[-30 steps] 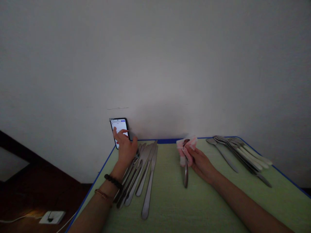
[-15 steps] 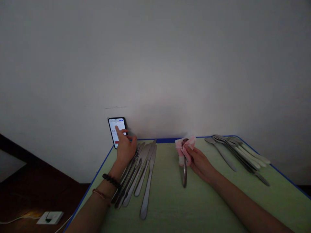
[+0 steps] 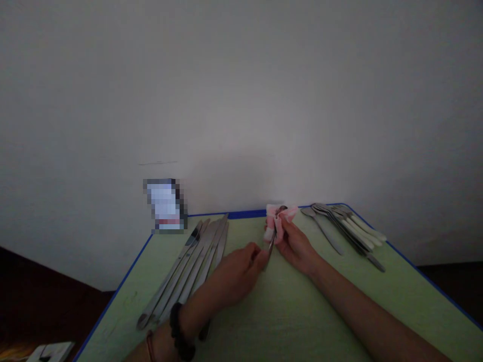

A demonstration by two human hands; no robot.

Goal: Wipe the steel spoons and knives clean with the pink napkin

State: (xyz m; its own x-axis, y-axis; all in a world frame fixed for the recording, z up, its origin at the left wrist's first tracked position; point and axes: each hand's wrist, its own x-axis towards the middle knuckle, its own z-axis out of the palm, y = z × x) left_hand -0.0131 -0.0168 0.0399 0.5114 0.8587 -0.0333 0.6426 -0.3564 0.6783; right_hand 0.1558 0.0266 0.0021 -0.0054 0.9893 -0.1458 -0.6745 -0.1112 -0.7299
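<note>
My right hand [image 3: 296,245] grips a pink and white cloth [image 3: 279,217] wrapped around the bowl of a metal spoon [image 3: 274,235] near the far edge of the green table [image 3: 287,311]. My left hand [image 3: 237,274] has its fingers closed on the lower end of that spoon's handle. A dark bead bracelet and a thin band sit on my left wrist. A row of table knives [image 3: 188,264] lies just left of my left hand.
A pile of spoons and white-handled cutlery [image 3: 345,229] lies at the table's far right. A phone [image 3: 165,205] with a lit screen leans against the white wall at the far left corner. A white socket block [image 3: 51,352] lies on the dark floor.
My left hand left the phone screen, crossed over the knives to the right and closed on the spoon handle. The view shifted, so everything sits further left.
</note>
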